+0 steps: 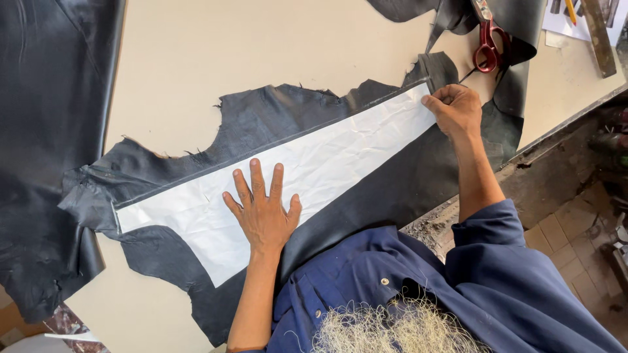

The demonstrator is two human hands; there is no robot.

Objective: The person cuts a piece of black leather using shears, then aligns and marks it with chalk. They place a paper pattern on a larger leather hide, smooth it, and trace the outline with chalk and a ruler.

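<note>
A long white paper pattern (314,163) lies across a ragged-edged piece of black leather (275,117) on a beige table (261,39). My left hand (263,210) presses flat on the paper's middle, fingers spread. At the paper's right end, my right hand (456,108) is curled with its fingertips on the corner; whether it pinches a small marking tool is hidden. A thin pale line runs along the leather just above the paper's upper edge.
Red-handled scissors (487,40) lie at the upper right on more black leather. A large dark hide (46,131) covers the table's left side. A wooden ruler (598,33) and papers sit at the far right corner. A tiled floor (575,229) shows beyond the table edge.
</note>
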